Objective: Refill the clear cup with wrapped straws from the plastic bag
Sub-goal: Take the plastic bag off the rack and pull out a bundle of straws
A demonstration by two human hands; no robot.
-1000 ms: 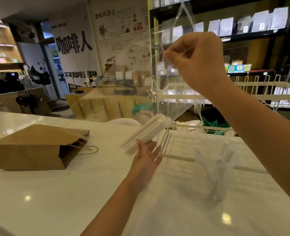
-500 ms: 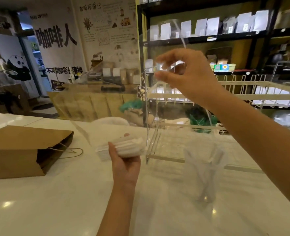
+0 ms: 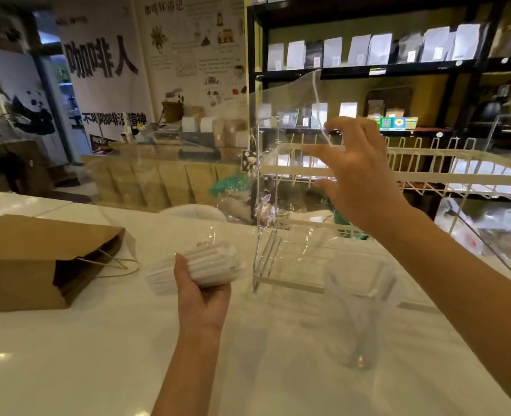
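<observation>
My left hand is closed around a bundle of white wrapped straws, low over the white counter. The straws lie in the bottom of a large clear plastic bag, whose film rises up in front of me. Higher up at the right, my right hand is against the upper part of the bag with its fingers spread, no longer pinching the film. The clear cup stands on the counter at the right, blurred behind the bag film, with a few wrapped straws inside.
A brown paper bag lies on its side at the left, mouth and string handles toward the middle. A white wire rack stands behind the cup, its base on the counter. Shelves with pouches line the back wall.
My left hand went from open under the straws to gripping the bundle and lowering it. My right hand came down and its pinch on the bag's top opened into spread fingers.
</observation>
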